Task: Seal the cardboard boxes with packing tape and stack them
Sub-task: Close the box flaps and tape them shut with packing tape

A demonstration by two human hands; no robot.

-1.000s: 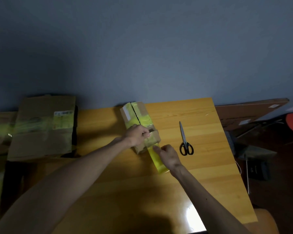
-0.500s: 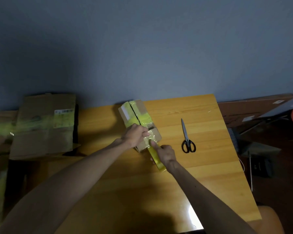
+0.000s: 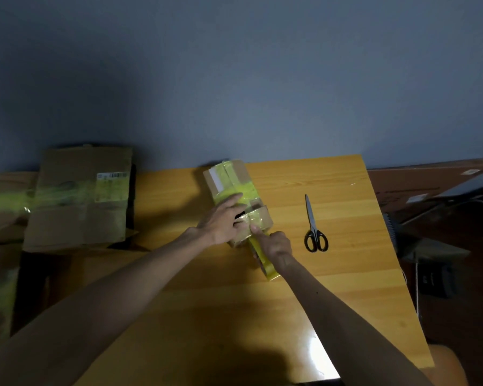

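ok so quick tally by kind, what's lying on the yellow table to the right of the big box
small cardboard box: 1
yellow tape roll: 1
scissors: 1
total: 3

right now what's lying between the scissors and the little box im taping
Nothing: the head view shows only bare table between the scissors and the small box. The right hand, gripping the tape roll, sits nearer the camera.
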